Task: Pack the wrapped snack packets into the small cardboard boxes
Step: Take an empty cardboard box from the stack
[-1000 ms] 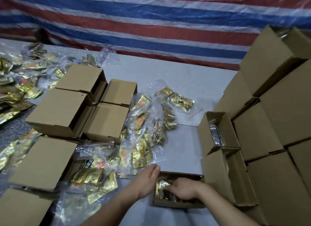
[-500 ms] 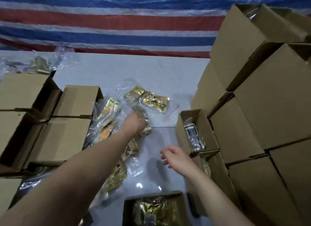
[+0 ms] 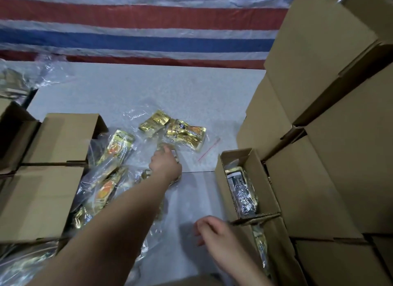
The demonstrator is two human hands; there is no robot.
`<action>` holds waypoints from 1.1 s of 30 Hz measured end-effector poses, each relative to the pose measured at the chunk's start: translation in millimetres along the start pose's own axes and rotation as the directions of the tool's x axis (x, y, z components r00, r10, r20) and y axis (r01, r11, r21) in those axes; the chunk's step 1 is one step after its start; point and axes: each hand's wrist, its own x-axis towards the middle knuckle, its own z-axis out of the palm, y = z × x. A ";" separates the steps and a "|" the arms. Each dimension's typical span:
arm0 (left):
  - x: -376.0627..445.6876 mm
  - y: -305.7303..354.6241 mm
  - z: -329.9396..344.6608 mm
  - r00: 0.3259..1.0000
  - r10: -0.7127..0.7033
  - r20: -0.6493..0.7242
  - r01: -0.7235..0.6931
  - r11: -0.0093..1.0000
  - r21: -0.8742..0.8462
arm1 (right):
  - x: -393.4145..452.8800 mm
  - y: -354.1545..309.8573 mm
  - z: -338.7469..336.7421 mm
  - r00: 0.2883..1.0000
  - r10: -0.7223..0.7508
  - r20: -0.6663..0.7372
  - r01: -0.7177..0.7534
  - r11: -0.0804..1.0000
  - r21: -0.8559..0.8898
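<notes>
Left hand (image 3: 165, 166) reaching mid-bench, fingers curled onto a gold snack packet (image 3: 168, 147), grip unclear, right hand (image 3: 210, 232) loosely curled, empty, beside open small box (image 3: 240, 185) at right bench edge

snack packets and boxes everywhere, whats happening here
A person is packing gold snack packets into small cardboard boxes. The left hand reaches out across the table and touches a packet in the loose pile of clear-wrapped packets; whether it has gripped it cannot be seen. The right hand hangs loosely curled and holds nothing, next to an open box that already has packets in it. Stacked boxes stand on the right, and more boxes on the left.
</notes>
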 end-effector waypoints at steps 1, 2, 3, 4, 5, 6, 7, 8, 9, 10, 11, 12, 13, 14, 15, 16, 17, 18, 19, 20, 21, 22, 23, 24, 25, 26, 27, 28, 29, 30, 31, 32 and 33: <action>-7.1 -5.7 -8.9 1.000 0.001 -0.023 -0.002 0.999 -0.046 | 0.7 -5.5 2.1 0.999 -0.017 0.029 0.017 1.000 -0.009; -12.7 -5.2 -13.0 1.000 0.017 -0.014 -0.019 0.992 -0.121 | 5.5 -7.9 0.0 1.000 -0.008 0.022 0.008 1.000 0.009; -22.3 -3.6 -16.5 0.999 0.039 -0.001 -0.039 0.978 -0.206 | 10.4 -9.0 -3.5 1.000 0.003 0.009 -0.003 0.999 0.042; -38.8 -14.1 -33.3 0.998 0.067 -0.009 -0.067 0.955 -0.289 | 9.4 -20.5 -0.9 1.000 -0.013 -0.004 0.013 0.997 0.079; -53.4 -15.7 -40.0 0.993 0.122 0.008 -0.109 0.912 -0.396 | 16.1 -25.3 -4.0 0.998 -0.003 -0.065 0.010 0.994 0.111; -68.5 -14.8 -43.8 0.984 0.178 -0.009 -0.159 0.850 -0.502 | 22.7 -27.1 -8.4 0.993 0.011 -0.122 0.008 0.988 0.153; -95.4 -26.7 -67.7 0.972 0.227 -0.069 -0.226 0.802 -0.553 | 16.6 -43.6 -4.4 0.990 0.003 -0.139 0.026 0.978 0.207; -113.9 -28.3 -75.5 0.958 0.271 -0.095 -0.273 0.753 -0.599 | 18.7 -50.2 -5.9 0.987 0.027 -0.156 0.015 0.965 0.263; -130.3 -27.7 -80.8 0.951 0.284 -0.122 -0.293 0.703 -0.648 | 22.7 -52.1 -6.4 0.988 0.058 -0.144 -0.007 0.944 0.329; -160.3 -38.5 -103.1 0.938 0.296 -0.178 -0.336 0.660 -0.671 | 8.0 -69.2 -0.8 0.994 0.045 -0.095 -0.002 0.910 0.415; -177.7 -40.9 -109.5 0.929 0.311 -0.200 -0.358 0.628 -0.691 | 7.0 -75.3 1.2 0.997 0.058 -0.046 -0.025 0.843 0.537; -195.8 -43.2 -115.8 0.916 0.332 -0.227 -0.390 0.598 -0.701 | 1.7 -83.0 5.0 0.998 0.057 0.004 -0.047 0.771 0.635; -215.7 -47.1 -122.0 0.895 0.361 -0.263 -0.436 0.586 -0.683 | -6.2 -90.7 8.6 0.999 0.019 0.048 -0.048 0.711 0.702; -233.2 -51.0 -125.5 0.880 0.375 -0.291 -0.468 0.590 -0.658 | -14.3 -98.2 12.1 0.996 -0.032 0.084 -0.042 0.666 0.745; -250.3 -53.8 -125.5 0.863 0.395 -0.315 -0.502 0.605 -0.618 | -23.3 -104.7 15.4 0.989 -0.093 0.117 -0.030 0.642 0.766; -265.3 -55.7 -123.9 0.846 0.423 -0.325 -0.531 0.622 -0.575 | -34.2 -111.3 18.0 0.976 -0.157 0.150 -0.023 0.611 0.791; -279.0 -56.8 -120.8 0.828 0.450 -0.334 -0.560 0.637 -0.530 | -45.2 -117.2 19.1 0.959 -0.207 0.192 -0.036 0.585 0.810; -289.8 -57.4 -116.6 0.804 0.482 -0.349 -0.594 0.639 -0.488 | -54.7 -122.3 18.7 0.944 -0.235 0.230 -0.055 0.576 0.816; -298.3 -58.2 -113.0 0.781 0.507 -0.365 -0.624 0.636 -0.453 | -63.7 -126.5 18.0 0.938 -0.242 0.249 -0.065 0.581 0.811; -304.4 -59.0 -110.2 0.765 0.518 -0.383 -0.644 0.639 -0.421 | -70.1 -127.2 17.2 0.936 -0.241 0.255 -0.064 0.596 0.800; -309.5 -60.4 -109.1 0.761 0.514 -0.396 -0.646 0.657 -0.388 | -76.1 -125.5 16.0 0.936 -0.240 0.259 -0.067 0.600 0.798; -313.5 -62.1 -108.8 0.763 0.504 -0.405 -0.637 0.695 -0.333 | -80.4 -122.4 15.6 0.935 -0.244 0.255 -0.063 0.595 0.801; -317.3 -64.1 -109.2 0.762 0.496 -0.416 -0.622 0.739 -0.259 | -85.9 -119.7 15.3 0.935 -0.253 0.249 -0.059 0.581 0.812; -321.1 -66.1 -109.8 0.754 0.498 -0.427 -0.613 0.768 -0.186 | -91.4 -117.2 16.1 0.937 -0.263 0.232 -0.041 0.576 0.817; -325.0 -68.4 -110.7 0.743 0.511 -0.432 -0.613 0.778 -0.135 | -96.9 -114.4 16.5 0.943 -0.270 0.193 0.000 0.580 0.815; -327.8 -71.7 -111.2 0.737 0.524 -0.427 -0.619 0.777 -0.115 | -101.4 -111.3 15.5 0.954 -0.269 0.130 0.060 0.598 0.799; -331.1 -76.6 -111.5 0.738 0.532 -0.414 -0.631 0.762 -0.145 | -106.6 -108.4 13.0 0.964 -0.259 0.065 0.113 0.617 0.779; -333.2 -83.0 -110.3 0.746 0.534 -0.397 -0.643 0.732 -0.225 | -109.6 -104.2 8.3 0.967 -0.255 -0.012 0.176 0.631 0.756; -333.3 -91.7 -108.4 0.771 0.523 -0.363 -0.631 0.700 -0.333 | -111.8 -100.8 2.8 0.958 -0.274 -0.080 0.243 0.635 0.733; -334.2 -105.0 -100.7 0.808 0.503 -0.308 -0.589 0.671 -0.449 | -115.0 -92.8 -2.1 0.943 -0.303 -0.140 0.313 0.659 0.684; -329.3 -115.9 -95.1 0.834 0.489 -0.255 -0.543 0.647 -0.535 | -116.8 -88.5 -11.2 0.919 -0.349 -0.183 0.384 0.689 0.614; -326.0 -129.0 -84.5 0.860 0.475 -0.188 -0.487 0.654 -0.579 | -120.0 -78.7 -18.5 0.894 -0.411 -0.178 0.440 0.730 0.524; -321.7 -142.2 -70.7 0.881 0.458 -0.116 -0.435 0.690 -0.578 | -124.4 -70.9 -22.8 0.874 -0.471 -0.120 0.474 0.768 0.431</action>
